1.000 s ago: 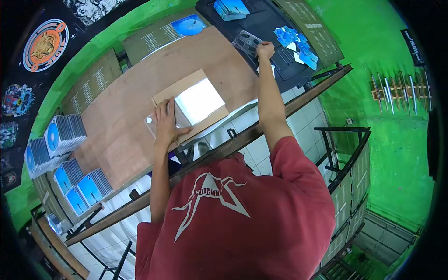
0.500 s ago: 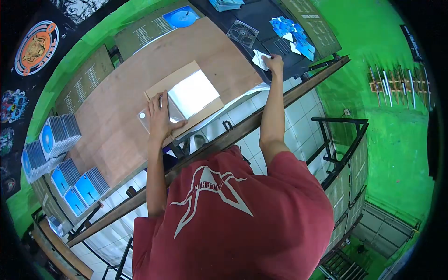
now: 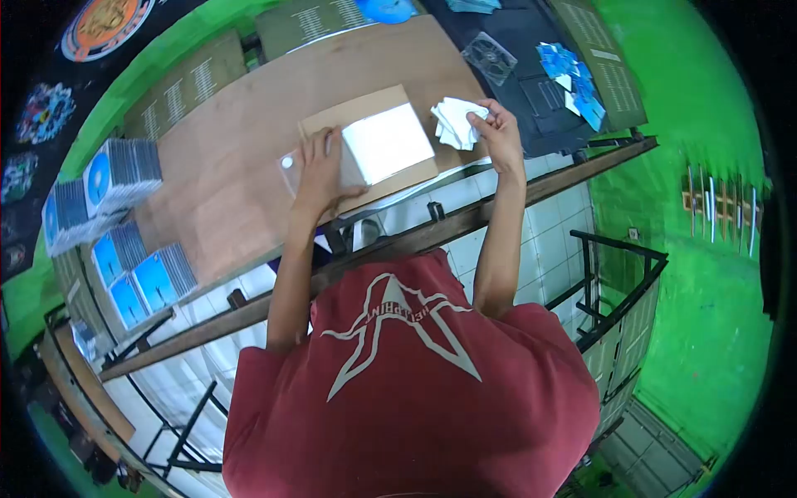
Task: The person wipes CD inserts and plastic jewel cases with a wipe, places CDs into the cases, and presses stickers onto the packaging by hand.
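My left hand (image 3: pixel 320 178) lies with fingers stretched out over a clear plastic piece (image 3: pixel 355 168), which carries a small white disc at its left end. Beside that hand is a bright white square sheet (image 3: pixel 388 143), resting on a larger brown cardboard piece (image 3: pixel 357 105). Pinched in my right hand (image 3: pixel 501 137) is a loose fan of white paper slips (image 3: pixel 456 122), held just right of the cardboard, over the wooden table. Whether the plastic is a sleeve or a case lid I cannot tell.
Stacks of blue-covered CD cases (image 3: pixel 124 178) stand at the wooden tabletop's (image 3: pixel 224 158) left end. On the black surface (image 3: pixel 531 100) to the right lie a clear CD tray (image 3: pixel 490 58) and a pile of blue and white cards (image 3: pixel 573 79). A rusty metal beam (image 3: pixel 573 184) runs along the near side.
My right hand has moved left from the black surface to the wooden table with the white paper slips, which now fan out. My left hand stays on the plastic. The camera view has shifted.
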Demonstrator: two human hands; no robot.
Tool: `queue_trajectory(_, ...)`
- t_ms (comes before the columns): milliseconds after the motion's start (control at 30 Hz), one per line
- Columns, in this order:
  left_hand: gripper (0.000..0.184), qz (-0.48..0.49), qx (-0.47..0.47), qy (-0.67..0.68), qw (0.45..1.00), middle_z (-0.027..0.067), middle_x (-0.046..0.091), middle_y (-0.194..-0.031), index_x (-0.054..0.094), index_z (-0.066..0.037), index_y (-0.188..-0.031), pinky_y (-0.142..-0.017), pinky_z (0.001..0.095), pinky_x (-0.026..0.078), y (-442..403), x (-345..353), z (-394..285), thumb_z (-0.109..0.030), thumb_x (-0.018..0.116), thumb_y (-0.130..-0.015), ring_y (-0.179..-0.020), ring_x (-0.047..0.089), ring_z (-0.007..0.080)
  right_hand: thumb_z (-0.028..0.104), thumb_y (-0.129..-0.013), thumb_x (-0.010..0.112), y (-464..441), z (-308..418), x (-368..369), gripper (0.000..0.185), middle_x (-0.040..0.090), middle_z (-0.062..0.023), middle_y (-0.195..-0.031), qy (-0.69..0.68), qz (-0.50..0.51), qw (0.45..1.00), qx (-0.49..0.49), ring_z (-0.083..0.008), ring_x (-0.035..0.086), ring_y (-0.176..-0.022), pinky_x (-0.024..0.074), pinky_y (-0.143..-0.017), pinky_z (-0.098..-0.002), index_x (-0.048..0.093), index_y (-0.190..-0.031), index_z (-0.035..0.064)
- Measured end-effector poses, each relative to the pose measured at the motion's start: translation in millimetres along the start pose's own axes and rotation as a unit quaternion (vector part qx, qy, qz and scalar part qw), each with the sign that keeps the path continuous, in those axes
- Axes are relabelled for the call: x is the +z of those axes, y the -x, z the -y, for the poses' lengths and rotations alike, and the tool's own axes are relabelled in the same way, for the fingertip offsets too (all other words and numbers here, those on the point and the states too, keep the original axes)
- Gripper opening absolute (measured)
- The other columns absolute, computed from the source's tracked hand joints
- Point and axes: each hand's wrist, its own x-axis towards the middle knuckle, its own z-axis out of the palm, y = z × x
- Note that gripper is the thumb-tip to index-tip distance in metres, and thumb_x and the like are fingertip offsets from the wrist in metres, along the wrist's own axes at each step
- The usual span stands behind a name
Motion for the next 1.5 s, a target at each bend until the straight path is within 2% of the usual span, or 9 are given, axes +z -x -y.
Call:
queue_trajectory(267,0.116,-0.022,0.009,0.033,0.999,0.0209,0.043,-0.152,0.045,-0.005,-0.151,-0.123,0.0586,0.02,-4.2,11.3,-3.3,-0.053,0.093,-0.056,-0.146,0.034,0.0398,0.002,-0.089,0.075,1.4,-39.4,94.4,0.023,0.075,-0.008,-0.101,0.129,0.113,0.983,-0.057,-0.0173,0.07,-0.089,0.0529,-0.077,-0.0275,0.071,-0.112,-0.0002)
queue_trajectory(367,0.107,-0.017,0.004,0.038,0.999,0.0186,0.045,-0.152,0.052,-0.007,-0.146,-0.123,0.0596,0.019,-0.4,14.3,-0.4,-0.053,0.092,-0.057,-0.146,0.036,0.0389,0.006,-0.088,0.075,10.4,-37.2,113.6,0.018,0.072,-0.0149,-0.112,0.329,-0.02,0.939,-0.098,-0.0325,0.068,-0.101,0.0521,-0.087,-0.0381,0.07,-0.105,0.0023)
queue_trajectory(433,0.102,-0.046,0.018,0.032,0.998,0.0156,0.046,-0.154,0.056,-0.008,-0.141,-0.123,0.0607,0.018,0.4,15.4,0.2,-0.056,0.09,-0.058,-0.147,0.036,0.0369,0.017,-0.088,0.077,13.0,-42.0,117.9,0.023,0.066,-0.0186,-0.124,0.538,-0.022,0.81,-0.232,-0.0429,0.059,-0.116,0.0452,-0.098,-0.0504,0.067,-0.104,0.0046)
queue_trajectory(467,0.102,-0.046,0.015,0.033,0.998,0.0156,0.046,-0.154,0.056,-0.008,-0.141,-0.123,0.0607,0.018,1.3,15.1,0.3,-0.056,0.09,-0.058,-0.147,0.036,0.0369,0.029,-0.086,0.079,16.9,-45.1,122.0,0.037,0.061,-0.0197,-0.132,0.537,-0.001,0.816,-0.216,-0.0423,0.053,-0.121,0.04,-0.101,-0.0568,0.066,-0.111,0.0048)
queue_trajectory(600,0.102,-0.059,0.01,0.022,0.998,0.0132,0.045,-0.156,0.056,-0.008,-0.14,-0.123,0.0614,0.017,3.8,17.3,-0.4,-0.058,0.089,-0.058,-0.149,0.036,0.0343,0.024,-0.085,0.078,39.3,-32.9,139.1,0.036,0.058,-0.0262,-0.134,0.563,-0.032,0.792,-0.236,-0.0461,0.054,-0.119,0.0427,-0.101,-0.0558,0.069,-0.113,0.0027)
queue_trajectory(1000,0.107,-0.028,0.002,-0.013,1.0,0.0108,0.044,-0.16,0.052,-0.008,-0.143,-0.124,0.0611,0.017,5.5,13.2,-3.0,-0.062,0.089,-0.058,-0.151,0.034,0.0316,-0.007,-0.077,0.067,8.7,-51.5,144.5,0.038,0.063,-0.0217,-0.128,0.482,-0.07,0.84,-0.24,-0.0417,0.065,-0.108,0.0544,-0.093,-0.0464,0.072,-0.114,0.0043)
queue_trajectory(1167,0.118,-0.025,-0.013,0.001,1.0,0.0116,0.044,-0.159,0.044,-0.003,-0.149,-0.124,0.0595,0.014,4.2,11.0,-3.9,-0.058,0.091,-0.056,-0.151,0.035,0.0281,-0.004,-0.079,0.067,8.4,-50.9,154.6,0.04,0.065,-0.0167,-0.126,0.454,0.002,0.817,-0.356,-0.035,0.065,-0.111,0.0538,-0.096,-0.0452,0.07,-0.117,0.0072)
queue_trajectory(1233,0.127,-0.035,-0.014,0.015,0.999,0.0115,0.045,-0.158,0.036,-0.001,-0.154,-0.124,0.0587,0.015,5.1,11.5,-3.8,-0.055,0.093,-0.054,-0.151,0.036,0.0271,0.004,-0.083,0.065,3.8,-49.2,155.7,0.037,0.065,-0.0136,-0.126,0.486,0.136,0.729,-0.462,-0.0299,0.065,-0.115,0.0498,-0.103,-0.0471,0.07,-0.119,0.0092)
queue_trajectory(1500,0.128,-0.031,-0.034,0.032,0.998,0.0106,0.045,-0.157,0.034,-0.005,-0.155,-0.123,0.0621,0.015,6.8,11.7,-5.1,-0.055,0.093,-0.052,-0.15,0.036,0.0268,0.007,-0.084,0.06,-3.6,-60.8,158.9,0.027,0.069,-0.0136,-0.117,0.482,0.178,0.715,-0.474,-0.0306,0.065,-0.114,0.0447,-0.108,-0.0461,0.066,-0.11,0.0042)
